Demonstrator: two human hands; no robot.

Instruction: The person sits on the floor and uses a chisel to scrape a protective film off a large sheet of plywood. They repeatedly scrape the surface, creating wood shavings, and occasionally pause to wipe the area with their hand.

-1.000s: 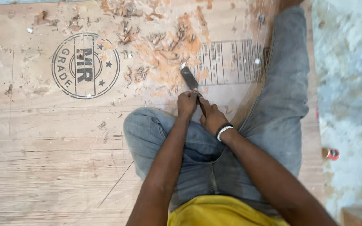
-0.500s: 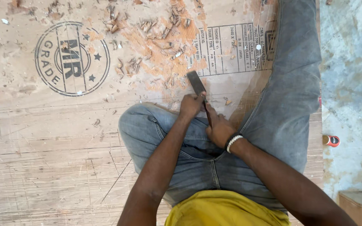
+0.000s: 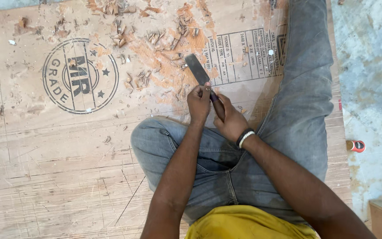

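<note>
I sit on a large plywood sheet [image 3: 58, 155] with my legs in grey jeans spread over it. My right hand [image 3: 230, 120] grips the dark handle of a flat steel chisel [image 3: 197, 70]. The chisel's wide blade points up and away from me over the board. My left hand [image 3: 199, 104] pinches the chisel just below the blade, its fingers closed on the shank. Both hands are close together above my left knee. A black and white band sits on my right wrist.
Wood chips and reddish sawdust [image 3: 164, 48] lie scattered on the board beyond the blade, near a round printed stamp [image 3: 80, 76] and a printed table. A grey concrete floor [image 3: 372, 75] borders the board on the right, with a small red-capped object [image 3: 356, 145] on it.
The view has shifted, so hands and chisel sit lower and more central in the picture. The hands keep the same grip on the chisel, blade still raised over the chips.
</note>
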